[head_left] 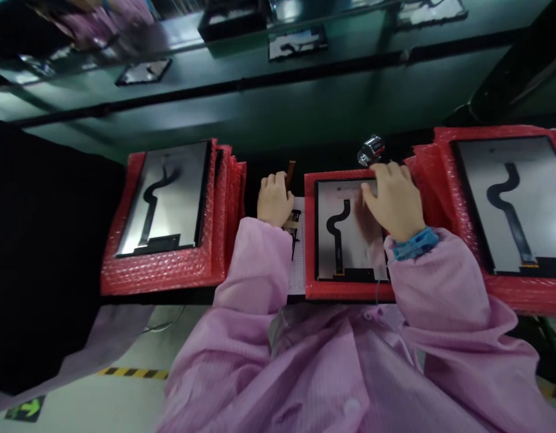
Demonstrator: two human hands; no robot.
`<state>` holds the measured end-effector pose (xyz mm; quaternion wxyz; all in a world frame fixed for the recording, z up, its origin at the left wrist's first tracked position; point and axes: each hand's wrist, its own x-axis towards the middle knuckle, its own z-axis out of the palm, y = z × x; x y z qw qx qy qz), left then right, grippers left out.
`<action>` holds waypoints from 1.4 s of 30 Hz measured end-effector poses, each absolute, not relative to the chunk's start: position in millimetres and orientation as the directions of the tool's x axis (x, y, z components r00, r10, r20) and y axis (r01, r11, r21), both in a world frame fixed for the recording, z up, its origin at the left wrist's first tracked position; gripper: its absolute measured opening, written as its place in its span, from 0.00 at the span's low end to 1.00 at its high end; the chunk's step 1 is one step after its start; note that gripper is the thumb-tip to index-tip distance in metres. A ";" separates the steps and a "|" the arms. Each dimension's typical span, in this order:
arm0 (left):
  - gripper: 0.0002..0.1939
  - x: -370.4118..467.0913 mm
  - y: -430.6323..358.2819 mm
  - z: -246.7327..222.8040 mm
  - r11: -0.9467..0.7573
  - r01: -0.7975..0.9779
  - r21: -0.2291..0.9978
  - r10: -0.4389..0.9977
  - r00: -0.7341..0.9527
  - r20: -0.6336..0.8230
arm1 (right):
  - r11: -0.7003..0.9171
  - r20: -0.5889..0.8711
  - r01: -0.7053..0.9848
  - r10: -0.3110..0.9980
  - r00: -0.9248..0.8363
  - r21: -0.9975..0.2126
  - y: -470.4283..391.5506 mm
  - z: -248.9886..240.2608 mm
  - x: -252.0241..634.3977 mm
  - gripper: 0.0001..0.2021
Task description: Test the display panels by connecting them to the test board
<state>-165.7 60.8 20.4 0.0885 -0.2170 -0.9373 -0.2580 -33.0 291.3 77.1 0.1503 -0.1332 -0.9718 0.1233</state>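
Observation:
A grey display panel [345, 240] with a black S-shaped flex cable [338, 231] lies on a red bubble-wrap sheet [310, 240] in front of me. My right hand [392, 201] rests flat on the panel's upper right part, fingers spread, holding nothing. A blue strap [415, 242] circles that wrist. My left hand [274, 201] sits just left of the red sheet, its fingers curled around a thin brown strip [291, 171] that sticks up past them. Under that hand lies a white sheet [298, 264] with small dark parts on it. Both sleeves are pink.
A stack of red bubble-wrap sheets with a similar panel [167, 201] lies on the left, and another stack with a panel [512, 201] on the right. A small metal object [371, 150] stands behind the middle panel. A dark green conveyor [259, 102] with more panels runs beyond.

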 end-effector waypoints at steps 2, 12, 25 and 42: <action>0.25 -168.9 60.4 16.2 0.716 0.440 0.542 0.327 -0.897 0.297 | 0.959 0.194 0.064 0.121 -0.974 -0.277 280.2 75.3 -32.4 0.18; 0.21 -179.1 68.3 20.9 0.151 0.291 0.945 0.207 -0.944 0.258 | 0.977 -0.090 -0.051 -0.071 -0.993 -0.205 254.0 72.2 -12.4 0.41; 0.14 -163.5 71.0 40.6 0.077 0.326 0.942 0.194 -0.932 0.307 | 0.994 -0.083 -0.048 -0.056 -0.995 -0.100 234.5 74.0 -4.7 0.37; 0.21 -151.5 64.9 52.7 0.153 0.513 0.844 0.499 -0.778 0.382 | 0.492 0.091 -0.057 0.046 -0.995 -0.869 239.8 50.8 -20.0 0.38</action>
